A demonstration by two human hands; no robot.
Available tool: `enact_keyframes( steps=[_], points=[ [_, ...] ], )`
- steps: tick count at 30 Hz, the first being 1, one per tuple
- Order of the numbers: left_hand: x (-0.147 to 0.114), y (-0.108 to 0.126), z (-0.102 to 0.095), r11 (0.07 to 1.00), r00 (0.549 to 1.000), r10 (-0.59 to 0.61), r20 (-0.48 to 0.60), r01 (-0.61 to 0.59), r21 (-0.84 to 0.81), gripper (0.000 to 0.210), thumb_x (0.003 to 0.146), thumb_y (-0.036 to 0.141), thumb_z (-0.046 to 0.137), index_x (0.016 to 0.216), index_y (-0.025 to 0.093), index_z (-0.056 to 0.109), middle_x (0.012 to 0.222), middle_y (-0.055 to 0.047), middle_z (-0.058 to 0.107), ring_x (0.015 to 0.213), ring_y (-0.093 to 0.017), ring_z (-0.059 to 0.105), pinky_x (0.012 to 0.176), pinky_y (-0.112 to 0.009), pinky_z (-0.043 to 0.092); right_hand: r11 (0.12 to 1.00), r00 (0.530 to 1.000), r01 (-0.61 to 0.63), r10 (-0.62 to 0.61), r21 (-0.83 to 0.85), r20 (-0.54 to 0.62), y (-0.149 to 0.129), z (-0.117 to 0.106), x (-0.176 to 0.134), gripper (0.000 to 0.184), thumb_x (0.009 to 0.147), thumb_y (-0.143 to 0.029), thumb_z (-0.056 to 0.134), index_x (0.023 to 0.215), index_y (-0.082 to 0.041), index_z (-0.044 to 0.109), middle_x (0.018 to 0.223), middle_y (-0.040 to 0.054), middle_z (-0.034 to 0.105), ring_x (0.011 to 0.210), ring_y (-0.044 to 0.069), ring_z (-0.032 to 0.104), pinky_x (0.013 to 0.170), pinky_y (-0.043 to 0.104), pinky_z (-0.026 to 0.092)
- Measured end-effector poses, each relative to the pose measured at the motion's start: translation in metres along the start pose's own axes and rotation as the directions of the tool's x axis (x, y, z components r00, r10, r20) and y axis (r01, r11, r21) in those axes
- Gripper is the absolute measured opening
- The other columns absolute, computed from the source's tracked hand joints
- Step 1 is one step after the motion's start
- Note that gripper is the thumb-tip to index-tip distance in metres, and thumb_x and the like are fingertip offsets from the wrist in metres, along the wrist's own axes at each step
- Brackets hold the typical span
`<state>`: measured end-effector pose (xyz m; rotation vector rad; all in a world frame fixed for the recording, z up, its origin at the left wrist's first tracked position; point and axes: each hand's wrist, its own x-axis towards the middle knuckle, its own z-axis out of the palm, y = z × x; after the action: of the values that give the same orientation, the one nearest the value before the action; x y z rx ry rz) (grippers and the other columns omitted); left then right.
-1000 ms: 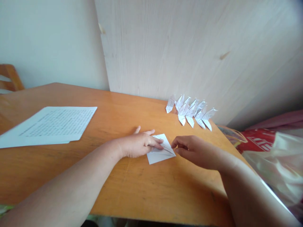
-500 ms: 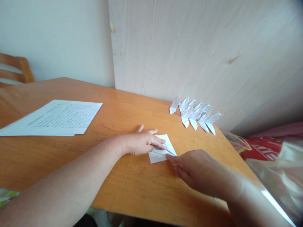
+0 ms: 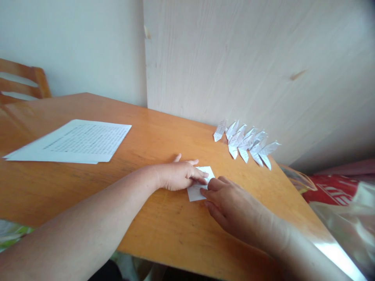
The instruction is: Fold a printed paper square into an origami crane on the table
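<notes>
A small white piece of paper with a fold across it lies flat on the wooden table. My left hand rests palm down on its upper left part, fingers spread and holding it against the tabletop. From the right, my right hand is closed over the paper's right corner, its fingers curled and one fingertip pressing near the fold. That corner is hidden beneath the right hand. Some faint print shows on the paper between the hands.
Several folded paper pieces stand in overlapping rows near the table's back edge. A stack of printed sheets lies at the left. Behind is a wooden panel. A chair stands far left; red and clear bags sit at the right.
My right hand has slid left along the fold, its fingers now more curled and covering the right corner. My left hand stays on the paper. The view has shifted slightly.
</notes>
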<state>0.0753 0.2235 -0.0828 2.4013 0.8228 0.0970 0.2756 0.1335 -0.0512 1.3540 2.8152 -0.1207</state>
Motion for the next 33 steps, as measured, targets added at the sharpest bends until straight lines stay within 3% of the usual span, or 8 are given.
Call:
enact_keyframes(
  steps=[5, 11, 16, 19, 23, 33],
  points=[
    [0.000, -0.001, 0.001, 1.000, 1.000, 0.013, 0.001, -0.013, 0.014, 0.044, 0.096, 0.024, 0.044, 0.125, 0.054, 0.058, 0.144, 0.014, 0.053, 0.150, -0.031, 0.015, 0.105, -0.069, -0.021, 1.000, 0.999, 0.001, 0.000, 0.017, -0.050, 0.000, 0.002, 0.000, 0.023, 0.092, -0.023, 0.051, 0.103, -0.019, 0.070, 0.112, 0.0111, 0.064, 0.103, 0.026, 0.056, 0.093, 0.041, 0.046],
    [0.000, -0.001, 0.002, 1.000, 1.000, 0.005, -0.017, -0.005, 0.002, 0.040, 0.098, 0.030, 0.043, 0.125, 0.055, 0.058, 0.142, 0.015, 0.055, 0.150, -0.030, 0.015, 0.107, -0.066, -0.020, 0.993, 0.998, 0.042, -0.037, 0.108, -0.054, -0.003, 0.002, 0.005, 0.034, 0.092, -0.019, 0.051, 0.123, -0.020, 0.063, 0.123, 0.0108, 0.062, 0.117, 0.026, 0.053, 0.102, 0.041, 0.043],
    [0.001, -0.001, -0.001, 1.000, 1.000, -0.016, 0.014, 0.016, 0.024, 0.050, 0.095, 0.018, 0.041, 0.128, 0.052, 0.057, 0.146, 0.012, 0.051, 0.150, -0.027, 0.016, 0.108, -0.067, -0.018, 0.996, 0.999, 0.035, -0.037, 0.081, 0.023, -0.010, 0.000, 0.009, 0.025, 0.094, -0.021, 0.048, 0.110, -0.019, 0.068, 0.114, 0.0116, 0.065, 0.110, 0.026, 0.057, 0.096, 0.041, 0.046],
    [0.001, -0.002, -0.002, 1.000, 0.999, -0.022, 0.029, 0.022, 0.012, 0.056, 0.093, 0.013, 0.039, 0.131, 0.051, 0.055, 0.147, 0.012, 0.049, 0.150, -0.026, 0.017, 0.109, -0.066, -0.017, 0.996, 0.999, 0.040, -0.041, 0.079, 0.011, -0.009, 0.001, 0.009, 0.025, 0.094, -0.021, 0.049, 0.109, -0.018, 0.069, 0.113, 0.0120, 0.064, 0.109, 0.026, 0.057, 0.095, 0.041, 0.046],
    [0.001, -0.002, -0.003, 1.000, 0.999, -0.014, 0.042, 0.014, 0.007, 0.054, 0.094, 0.017, 0.040, 0.133, 0.052, 0.053, 0.147, 0.013, 0.049, 0.149, -0.030, 0.017, 0.108, -0.068, -0.018, 0.991, 0.999, 0.003, 0.003, 0.131, -0.049, -0.005, 0.006, 0.007, 0.025, 0.093, -0.024, 0.052, 0.113, -0.021, 0.067, 0.113, 0.0100, 0.064, 0.105, 0.024, 0.058, 0.091, 0.038, 0.047],
    [0.002, -0.002, -0.007, 0.999, 0.994, -0.031, 0.104, 0.030, 0.015, 0.055, 0.094, 0.021, 0.036, 0.138, 0.052, 0.047, 0.150, 0.014, 0.044, 0.150, -0.028, 0.013, 0.109, -0.067, -0.017, 0.998, 0.998, -0.015, 0.018, 0.057, -0.052, -0.008, 0.011, 0.011, 0.022, 0.092, -0.028, 0.054, 0.107, -0.020, 0.068, 0.113, 0.0105, 0.063, 0.104, 0.026, 0.058, 0.088, 0.041, 0.049]
  ],
)
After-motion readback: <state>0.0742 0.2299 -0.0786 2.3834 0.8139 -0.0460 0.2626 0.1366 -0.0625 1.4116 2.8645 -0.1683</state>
